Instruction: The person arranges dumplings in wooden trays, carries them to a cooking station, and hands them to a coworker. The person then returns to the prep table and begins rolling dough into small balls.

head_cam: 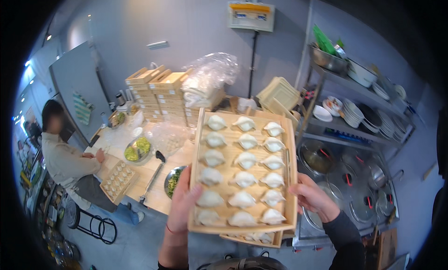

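Observation:
My left hand (181, 204) and my right hand (310, 193) hold a pale wooden tray (228, 147) by its two sides, up in front of me. On it several raw white dumplings (245, 160) sit in three columns, some slightly blurred. Beneath its near edge shows part of a second wooden tray (280, 239) with more dumplings; what supports that one is hidden. Just left of the held tray, a metal bowl of chopped greens and yellow bits (173, 180) stands on the wooden worktable (134, 186), partly covered by my left hand.
At the table's left a person (68, 158) works beside another dumpling tray (119, 182). A bowl of green filling (137, 149) and stacked wooden boxes (161, 95) stand beyond. On my right are a stove with lidded pots (350, 179) and a dish shelf (350, 125). A black stool (91, 221) stands lower left.

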The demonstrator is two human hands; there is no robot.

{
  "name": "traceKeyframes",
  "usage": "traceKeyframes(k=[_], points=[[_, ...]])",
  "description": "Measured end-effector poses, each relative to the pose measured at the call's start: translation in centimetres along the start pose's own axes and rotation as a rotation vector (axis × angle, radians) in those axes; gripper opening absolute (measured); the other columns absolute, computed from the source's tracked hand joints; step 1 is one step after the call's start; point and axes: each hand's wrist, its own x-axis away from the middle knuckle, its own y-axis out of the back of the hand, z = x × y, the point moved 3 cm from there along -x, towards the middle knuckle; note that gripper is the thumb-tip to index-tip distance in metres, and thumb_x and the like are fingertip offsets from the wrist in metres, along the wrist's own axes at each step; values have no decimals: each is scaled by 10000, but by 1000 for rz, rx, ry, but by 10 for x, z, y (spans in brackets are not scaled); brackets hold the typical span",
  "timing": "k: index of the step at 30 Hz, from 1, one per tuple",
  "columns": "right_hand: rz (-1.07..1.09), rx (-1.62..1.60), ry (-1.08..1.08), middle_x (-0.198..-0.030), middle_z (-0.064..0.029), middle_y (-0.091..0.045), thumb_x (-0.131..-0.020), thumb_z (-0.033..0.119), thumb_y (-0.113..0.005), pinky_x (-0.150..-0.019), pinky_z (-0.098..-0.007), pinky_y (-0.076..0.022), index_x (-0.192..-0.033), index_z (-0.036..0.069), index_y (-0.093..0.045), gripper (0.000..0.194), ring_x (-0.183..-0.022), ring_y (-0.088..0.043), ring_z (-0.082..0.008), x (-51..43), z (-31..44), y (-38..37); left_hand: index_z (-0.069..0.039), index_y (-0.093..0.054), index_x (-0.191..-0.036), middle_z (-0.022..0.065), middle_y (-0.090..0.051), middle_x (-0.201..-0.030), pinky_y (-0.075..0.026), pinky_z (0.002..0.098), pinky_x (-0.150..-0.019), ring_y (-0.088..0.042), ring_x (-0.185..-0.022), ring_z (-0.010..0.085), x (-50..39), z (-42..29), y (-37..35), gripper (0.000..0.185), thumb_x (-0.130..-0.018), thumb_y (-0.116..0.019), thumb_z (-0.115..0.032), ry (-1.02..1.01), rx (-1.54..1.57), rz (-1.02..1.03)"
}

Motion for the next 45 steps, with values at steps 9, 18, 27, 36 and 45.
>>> traceKeyframes(k=[9,18,27,36,45], points=[[-668,-353,477,-1495,-162,-558,-1018,307,-621,-1097,-357,-483,-1572,-36,-390,691,-1313,-594,-241,201,-89,81,43,-163,-1656,141,-366,-1636,-271,354,-1241,-377,-1487,201,40,140,-186,794,-972,-548,-78,200,211,361],[-1009,-247,412,-1484,-126,-565,-950,298,-701,-1132,-362,-454,-1580,-5,-393,763,-1330,-570,-221,313,-175,126,45,-91,-1672,167,-105,-1762,-129,340,-1299,-114,-1620,235,29,223,-309,739,-1140,-333,-407,24,-106,605],[-1001,-451,379,-1458,-163,-591,-961,274,-676,-1103,-368,-490,-1563,-21,-404,723,-1302,-610,-249,349,-237,173,4,-43,-1689,132,-73,-1767,-77,363,-1305,-88,-1621,235,75,308,-338,729,-1093,-384,-242,265,22,614],[-1053,-680,46,-1324,-155,-671,-1002,306,-645,-990,-357,-559,-1437,-27,-537,558,-1151,-683,-236,331,-367,195,-4,-244,-1661,122,-394,-1639,-298,315,-1233,-390,-1491,198,124,437,-296,648,-1049,-419,-126,822,193,367],[-783,-1088,-142,-1263,-188,-707,-998,380,-622,-952,-462,-612,-1411,-10,-568,571,-1081,-726,-318,291,-388,294,2,-563,-1407,147,-703,-1282,-608,421,-982,-727,-1127,276,71,467,-321,422,-1093,-489,-271,1202,326,326]])
